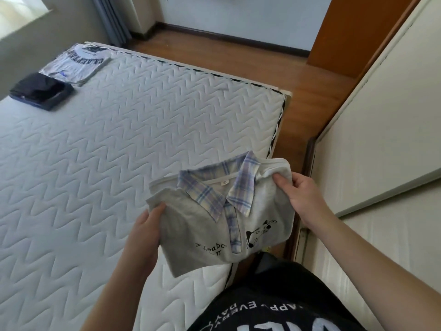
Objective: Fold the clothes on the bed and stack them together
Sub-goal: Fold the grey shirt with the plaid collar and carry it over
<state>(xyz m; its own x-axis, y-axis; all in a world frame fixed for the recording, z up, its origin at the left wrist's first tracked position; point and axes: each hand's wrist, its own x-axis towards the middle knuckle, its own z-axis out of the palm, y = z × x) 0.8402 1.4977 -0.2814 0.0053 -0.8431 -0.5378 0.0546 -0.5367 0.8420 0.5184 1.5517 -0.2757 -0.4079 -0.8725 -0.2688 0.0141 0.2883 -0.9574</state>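
Holding the folded grey shirt (222, 218) above the bed's (119, 139) near right edge, left hand (145, 231) and right hand (303, 194) pinching its sides, with only stacking seemingly left beside the two folded clothes far left: printed tee (76, 65), dark garment (41, 90).

Folded garments: three total. One grey collared shirt (214, 220), one grey printed shirt (76, 64), one dark garment (41, 90). Hands: two.
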